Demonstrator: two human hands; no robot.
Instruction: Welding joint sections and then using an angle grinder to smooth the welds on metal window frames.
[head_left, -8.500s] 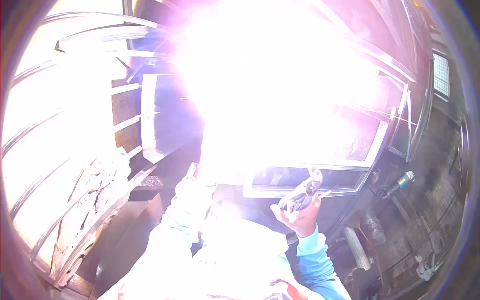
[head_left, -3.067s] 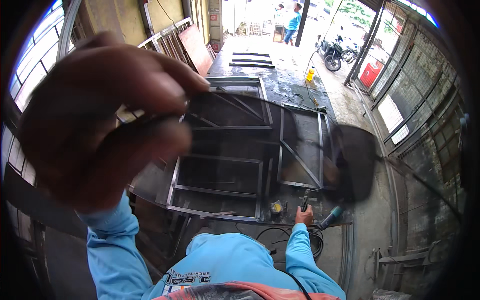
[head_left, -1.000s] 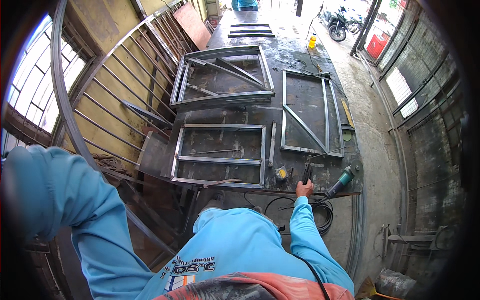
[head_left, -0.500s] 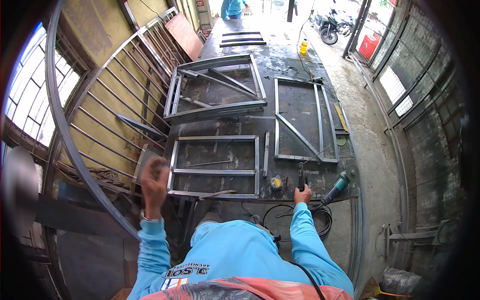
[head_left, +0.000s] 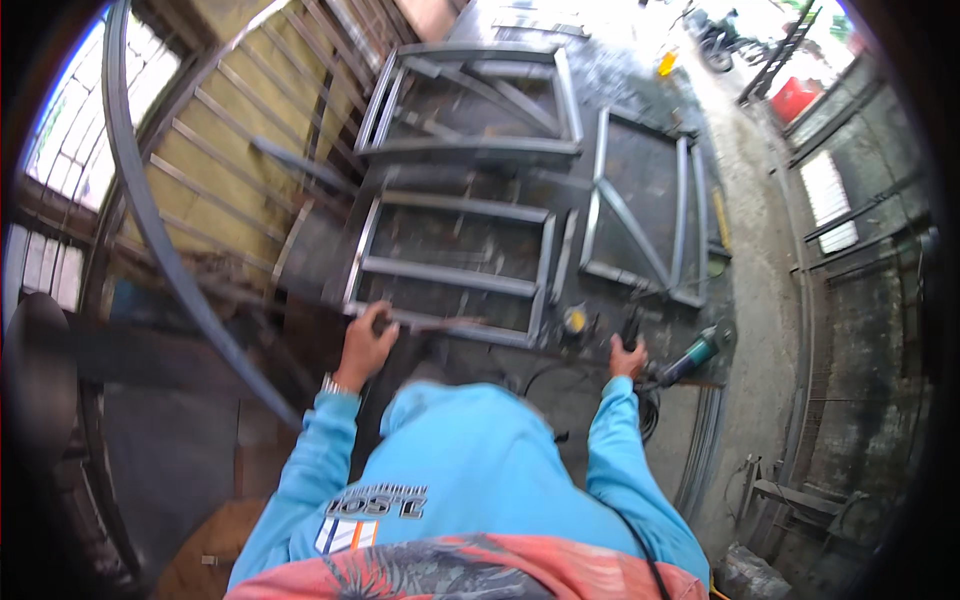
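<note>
The left fingers [head_left: 374, 311], half open, could bump the near steel frame [head_left: 450, 275] crooked; the right fingers [head_left: 638, 352] grip a black welding holder [head_left: 631, 325].

The shirt [head_left: 460, 440] that I watch from afar is light blue; the near cloth [head_left: 450, 565] is coral with dark grey leaf pattern. I see the held tool [head_left: 631, 325] black, the metal frame [head_left: 450, 277] silvery, the right grinder [head_left: 700, 351] teal, the far bottle [head_left: 667, 64] yellow, the left wall [head_left: 238, 128] also yellowish.
</note>
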